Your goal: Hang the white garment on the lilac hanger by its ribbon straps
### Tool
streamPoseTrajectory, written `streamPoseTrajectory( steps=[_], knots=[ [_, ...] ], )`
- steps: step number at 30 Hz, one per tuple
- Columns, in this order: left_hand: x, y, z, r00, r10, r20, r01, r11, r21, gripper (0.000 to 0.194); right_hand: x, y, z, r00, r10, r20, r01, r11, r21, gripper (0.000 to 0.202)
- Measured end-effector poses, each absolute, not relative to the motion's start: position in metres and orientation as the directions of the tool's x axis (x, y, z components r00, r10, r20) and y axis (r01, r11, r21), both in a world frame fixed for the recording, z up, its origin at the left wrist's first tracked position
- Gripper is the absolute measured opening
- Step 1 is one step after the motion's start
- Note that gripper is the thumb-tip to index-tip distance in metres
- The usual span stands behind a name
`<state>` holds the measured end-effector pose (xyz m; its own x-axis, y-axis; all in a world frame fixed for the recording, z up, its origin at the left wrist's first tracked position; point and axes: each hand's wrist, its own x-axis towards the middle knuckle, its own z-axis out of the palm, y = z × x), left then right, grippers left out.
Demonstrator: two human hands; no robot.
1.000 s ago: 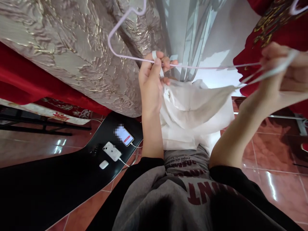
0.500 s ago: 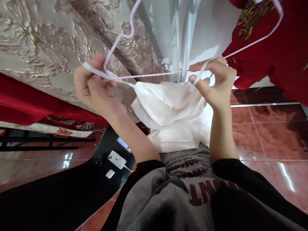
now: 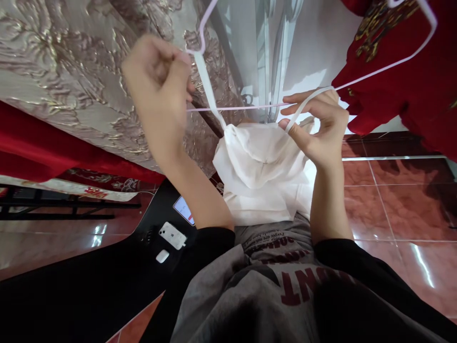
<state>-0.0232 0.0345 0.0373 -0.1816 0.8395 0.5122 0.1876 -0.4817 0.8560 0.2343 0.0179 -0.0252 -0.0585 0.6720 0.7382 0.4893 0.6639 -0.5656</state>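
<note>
A thin pale pink hanger (image 3: 235,108) spans the space between my hands. Below its bar hangs a white garment (image 3: 260,166) with narrow straps, its folds resting against my shirt. The left strap (image 3: 206,83) runs up to the notch in the hanger's left shoulder. My left hand (image 3: 160,81), slightly blurred, is closed round the left end of the hanger, hiding that corner. My right hand (image 3: 321,121) has the right strap (image 3: 303,105) between thumb and fingers, with the loop passing over the fingers; its fingertips touch the hanger bar.
An embossed, gold-toned fabric (image 3: 64,62) hangs at left, with red cloth (image 3: 71,147) below it. Another red garment (image 3: 410,81) hangs at right. A black tabletop (image 3: 107,276) at lower left holds a white phone (image 3: 172,235), a small white case (image 3: 162,256) and a lit screen (image 3: 183,209).
My left hand has moved up and inward along the hanger. The left strap, earlier stretched over my fingers, now reaches the hanger's notch. My right hand has barely moved.
</note>
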Motion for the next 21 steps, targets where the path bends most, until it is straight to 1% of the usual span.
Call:
streamPoseTrajectory(
  steps=[1,2,3,4,5,7,9,11,13,14,16,17,19,21],
  knots=[
    [-0.022,0.036,0.026,-0.234,0.804,0.547,0.2,-0.511,0.836,0.023,0.234,0.017,-0.025,-0.053,0.675,0.736,0.495,0.658,-0.568,0.024],
    [-0.018,0.036,0.014,-0.318,0.793,0.52,0.136,-0.505,0.852,0.023,0.233,0.017,-0.025,-0.049,0.675,0.737,0.497,0.657,-0.568,0.023],
    [-0.012,0.035,0.004,-0.403,0.795,0.454,0.014,-0.49,0.872,0.021,0.231,0.017,-0.025,-0.05,0.673,0.738,0.498,0.658,-0.565,0.021],
    [-0.005,0.033,-0.006,-0.444,0.807,0.388,-0.125,-0.485,0.866,0.018,0.228,0.016,-0.026,-0.055,0.67,0.74,0.5,0.66,-0.561,0.019],
    [0.004,0.031,-0.014,-0.428,0.839,0.337,-0.253,-0.469,0.846,0.021,0.225,0.016,-0.026,-0.065,0.67,0.74,0.502,0.663,-0.556,0.017],
    [0.019,0.026,-0.023,-0.365,0.868,0.336,-0.379,-0.468,0.798,0.029,0.221,0.017,-0.027,-0.085,0.668,0.739,0.483,0.676,-0.556,0.012],
    [0.028,0.023,-0.024,-0.321,0.874,0.366,-0.397,-0.475,0.785,0.03,0.225,0.02,-0.028,-0.024,0.634,0.773,0.411,0.712,-0.57,0.012],
    [0.028,0.023,-0.021,-0.314,0.876,0.366,-0.371,-0.468,0.802,0.028,0.242,0.025,-0.028,0.174,0.53,0.83,0.323,0.765,-0.557,0.019],
    [0.024,0.023,-0.017,-0.316,0.881,0.351,-0.358,-0.454,0.816,0.028,0.271,0.031,-0.024,0.375,0.415,0.829,0.332,0.775,-0.538,0.022],
    [0.022,0.023,-0.017,-0.319,0.881,0.349,-0.361,-0.453,0.815,0.029,0.288,0.034,-0.02,0.404,0.411,0.817,0.389,0.731,-0.56,0.022],
    [0.019,0.023,-0.016,-0.322,0.879,0.351,-0.378,-0.459,0.804,0.031,0.32,0.037,-0.008,0.362,0.437,0.824,0.534,0.627,-0.567,0.017],
    [0.019,0.024,-0.017,-0.323,0.879,0.351,-0.385,-0.461,0.799,0.032,0.332,0.037,-0.001,0.305,0.481,0.822,0.596,0.577,-0.559,0.018],
    [0.02,0.025,-0.018,-0.334,0.878,0.343,-0.384,-0.459,0.801,0.034,0.346,0.037,0.015,0.198,0.609,0.768,0.692,0.468,-0.55,0.026],
    [0.021,0.026,-0.019,-0.356,0.878,0.32,-0.358,-0.444,0.821,0.033,0.346,0.037,0.029,0.107,0.733,0.671,0.737,0.395,-0.549,0.033]
  ],
)
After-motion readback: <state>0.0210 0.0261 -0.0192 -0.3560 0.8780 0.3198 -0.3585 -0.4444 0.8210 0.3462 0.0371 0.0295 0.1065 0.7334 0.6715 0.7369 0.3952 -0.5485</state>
